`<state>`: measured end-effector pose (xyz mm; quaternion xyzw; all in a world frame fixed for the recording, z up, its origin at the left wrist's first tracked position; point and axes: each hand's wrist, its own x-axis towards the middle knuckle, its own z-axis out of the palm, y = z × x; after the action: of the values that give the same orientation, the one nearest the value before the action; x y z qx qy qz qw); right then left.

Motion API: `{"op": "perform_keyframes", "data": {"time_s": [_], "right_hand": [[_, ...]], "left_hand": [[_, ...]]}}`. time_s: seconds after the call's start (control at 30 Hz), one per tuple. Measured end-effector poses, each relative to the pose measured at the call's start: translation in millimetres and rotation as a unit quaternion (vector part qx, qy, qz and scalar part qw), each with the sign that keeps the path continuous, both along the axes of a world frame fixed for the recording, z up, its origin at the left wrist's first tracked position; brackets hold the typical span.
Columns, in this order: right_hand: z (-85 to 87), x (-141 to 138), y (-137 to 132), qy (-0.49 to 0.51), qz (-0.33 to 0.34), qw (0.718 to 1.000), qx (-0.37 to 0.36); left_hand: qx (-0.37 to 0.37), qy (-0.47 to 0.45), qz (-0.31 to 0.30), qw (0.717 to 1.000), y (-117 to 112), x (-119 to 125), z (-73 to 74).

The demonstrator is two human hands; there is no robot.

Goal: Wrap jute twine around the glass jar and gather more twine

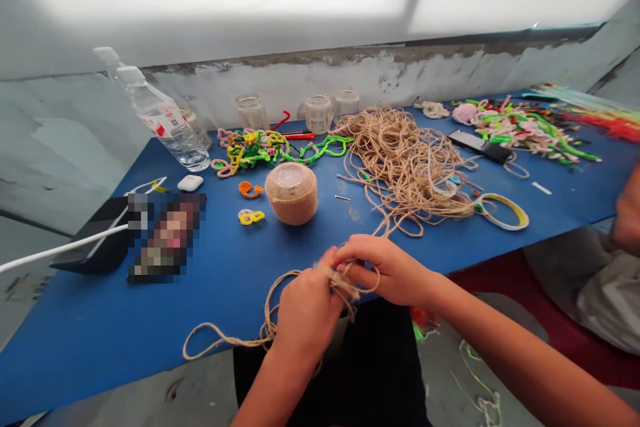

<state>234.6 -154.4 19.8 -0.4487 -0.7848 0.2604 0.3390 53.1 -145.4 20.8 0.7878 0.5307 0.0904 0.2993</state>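
Observation:
At the table's front edge, my left hand (pixel 307 310) and my right hand (pixel 385 267) come together, both closed on tan twine (pixel 347 287). Loops of it bunch between the fingers, and one long loop trails left over the table edge. From my right hand a strand seems to run back toward a large tangled heap of twine (pixel 395 160). Beyond my hands stands a round jar (pixel 293 193) wrapped in tan twine. My fingertips are partly hidden and slightly blurred.
Pipe-cleaner pieces (pixel 257 147) lie behind the wrapped jar, near glass jars (pixel 319 113) at the wall. Water bottles (pixel 167 123), a white earbud case (pixel 191 183) and a phone-like device with a cable are left. A tape roll (pixel 503 212) lies right. Another person's arm (pixel 629 203) shows at far right.

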Motion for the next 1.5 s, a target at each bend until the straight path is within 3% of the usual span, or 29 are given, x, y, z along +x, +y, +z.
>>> {"op": "perform_keyframes", "data": {"time_s": [0.1,0.17,0.27,0.33,0.37,0.43,0.57,0.63,0.73,0.8,0.87,0.9,0.97,1.03,1.07,1.13,1.23,1.37,1.43,1.5], "right_hand": [[-4.9,3,-2,0.027,-0.017,0.999,-0.013],[-8.7,9,-2,0.039,-0.045,0.997,-0.043],[-13.9,15,-3,0.039,-0.066,0.994,-0.081],[-17.1,17,-4,0.032,-0.061,0.993,-0.095],[-18.8,17,-5,0.028,-0.057,0.993,-0.095],[-22.0,16,-7,0.011,-0.05,0.995,-0.083],[-25.4,20,-13,0.013,-0.044,0.999,-0.024],[-24.6,25,-15,0.04,-0.052,0.998,0.003],[-21.8,33,-17,0.062,-0.085,0.994,0.035],[-21.0,37,-16,0.065,-0.097,0.992,0.048],[-21.8,39,-15,0.062,-0.099,0.992,0.05],[-22.7,39,-14,0.059,-0.098,0.992,0.05],[-24.8,39,-14,0.052,-0.087,0.993,0.053],[-26.3,38,-14,0.041,-0.065,0.995,0.056],[-26.6,37,-15,0.032,-0.052,0.996,0.059],[-26.2,33,-17,0.007,-0.027,0.998,0.057],[-23.9,28,-20,-0.025,0.009,0.999,0.037],[-20.6,27,-25,-0.032,0.021,0.999,0.025],[-19.2,29,-26,-0.014,0.001,0.999,0.051],[-18.0,32,-25,0.007,-0.023,0.997,0.079]], "left_hand": [[-0.032,-0.098,-0.041,0.994,0,-3,1.5],[-0.101,-0.234,-0.051,0.966,-3,-8,2.5],[-0.179,-0.475,-0.022,0.861,-7,-16,0.1],[-0.15,-0.583,0.032,0.798,-10,-19,-3.1],[-0.119,-0.608,0.054,0.783,-11,-20,-4.2],[-0.046,-0.594,0.079,0.799,-10,-22,-4.8],[0.074,-0.376,0.028,0.923,-1,-23,-0.2],[0.089,-0.25,-0.008,0.964,5,-21,3.6],[0.045,-0.117,-0.032,0.992,7,-17,12.5],[-0.031,-0.068,-0.064,0.995,5,-15,21.1],[-0.16,-0.079,-0.108,0.978,1,-16,29.6],[-0.243,-0.112,-0.13,0.955,0,-18,32.8],[-0.388,-0.217,-0.167,0.88,-2,-23,35.8],[-0.417,-0.347,-0.166,0.823,-3,-28,33.3],[-0.382,-0.408,-0.14,0.817,-3,-31,30.3],[-0.263,-0.498,-0.04,0.826,-2,-32,22.5],[-0.103,-0.492,0.066,0.862,2,-30,12.7],[0.022,-0.284,0.004,0.958,9,-26,15.9],[-0.008,-0.147,-0.031,0.989,9,-25,24.8],[-0.079,-0.051,-0.076,0.993,7,-26,35.3]]}}
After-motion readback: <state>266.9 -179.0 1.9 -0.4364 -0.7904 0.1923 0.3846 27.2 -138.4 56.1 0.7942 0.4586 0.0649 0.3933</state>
